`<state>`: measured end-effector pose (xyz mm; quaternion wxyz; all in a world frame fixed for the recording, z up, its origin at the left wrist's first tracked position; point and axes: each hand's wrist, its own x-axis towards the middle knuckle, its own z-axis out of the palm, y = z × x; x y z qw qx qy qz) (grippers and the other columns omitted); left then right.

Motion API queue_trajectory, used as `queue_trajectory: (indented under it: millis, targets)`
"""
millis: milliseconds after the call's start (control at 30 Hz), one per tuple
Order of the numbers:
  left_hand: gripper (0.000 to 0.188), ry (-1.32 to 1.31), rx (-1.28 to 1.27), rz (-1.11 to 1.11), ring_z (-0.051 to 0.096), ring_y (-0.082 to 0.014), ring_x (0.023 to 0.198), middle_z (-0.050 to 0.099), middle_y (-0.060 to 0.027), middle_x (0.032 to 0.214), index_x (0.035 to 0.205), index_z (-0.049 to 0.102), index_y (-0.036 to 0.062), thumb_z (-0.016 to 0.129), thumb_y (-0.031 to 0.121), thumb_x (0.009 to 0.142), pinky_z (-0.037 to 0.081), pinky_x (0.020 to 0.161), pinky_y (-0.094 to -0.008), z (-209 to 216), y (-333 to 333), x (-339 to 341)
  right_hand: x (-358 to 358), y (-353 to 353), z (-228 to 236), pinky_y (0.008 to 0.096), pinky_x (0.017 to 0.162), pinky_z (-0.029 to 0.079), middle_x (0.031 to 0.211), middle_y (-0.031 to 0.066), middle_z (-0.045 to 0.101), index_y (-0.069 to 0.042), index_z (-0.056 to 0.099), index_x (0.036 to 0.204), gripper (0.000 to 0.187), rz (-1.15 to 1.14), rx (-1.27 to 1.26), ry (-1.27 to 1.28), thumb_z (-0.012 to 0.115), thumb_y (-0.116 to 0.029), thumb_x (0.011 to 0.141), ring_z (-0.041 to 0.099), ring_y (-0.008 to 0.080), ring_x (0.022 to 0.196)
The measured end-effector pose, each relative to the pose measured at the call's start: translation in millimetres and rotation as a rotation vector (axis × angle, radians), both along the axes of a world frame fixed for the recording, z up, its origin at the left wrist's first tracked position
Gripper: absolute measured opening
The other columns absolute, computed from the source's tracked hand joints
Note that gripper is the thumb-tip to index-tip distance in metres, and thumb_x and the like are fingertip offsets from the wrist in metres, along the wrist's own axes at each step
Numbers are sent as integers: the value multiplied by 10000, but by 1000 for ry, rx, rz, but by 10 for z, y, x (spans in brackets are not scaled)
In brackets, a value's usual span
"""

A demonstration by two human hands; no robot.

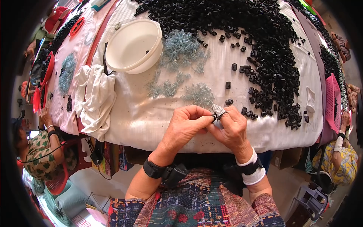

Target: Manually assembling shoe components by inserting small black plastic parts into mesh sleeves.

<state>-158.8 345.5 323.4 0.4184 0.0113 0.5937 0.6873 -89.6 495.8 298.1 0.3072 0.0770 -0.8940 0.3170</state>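
Observation:
Close to the table's near edge, my left hand (185, 125) and my right hand (231, 128) meet fingertip to fingertip. Between them they pinch a small black plastic part (214, 117), mostly covered by the fingers. A silvery wrap (219, 110) goes round a finger of my right hand. Just beyond the fingers lies a loose patch of small pale bluish, coil-like pieces (198, 95), with a thicker heap of them (181, 45) farther back. A few single black parts (229, 101) rest right beside my right hand.
A large mound of black parts (272, 64) fills the back and right of the cloth-covered table (128, 125). At the left stand a white basin (132, 68) and a crumpled white cloth (94, 100). A pink basket (332, 100) is at the right. People sit on both sides.

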Motion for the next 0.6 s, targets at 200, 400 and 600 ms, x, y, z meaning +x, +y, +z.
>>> queue_trajectory:
  millis: [200, 400, 600]
  targets:
    - [171, -5, 26, -20, 598, -83, 717, 661, -45, 827, 936, 665, -9, 671, 121, 826, 496, 615, -206, -19, -5, -21, 12, -11, 15, 351, 499, 447, 677, 104, 514, 2, 558, 742, 241, -19, 43, -49, 740, -91, 615, 522, 265, 579]
    - [162, 4, 51, -24, 597, -80, 710, 661, -48, 819, 918, 666, -14, 677, 114, 820, 497, 620, -208, -20, 4, -15, 7, -6, 4, 350, 480, 436, 673, 104, 504, -9, 534, 712, 253, -21, 78, -47, 750, -92, 607, 512, 267, 562]
    - [152, 0, 23, -16, 588, -76, 693, 655, -41, 791, 894, 665, -19, 687, 105, 808, 489, 621, -208, -24, 2, -24, 8, -16, -1, 346, 471, 432, 656, 96, 483, -22, 518, 689, 277, -9, 95, -50, 765, -106, 596, 506, 261, 554]
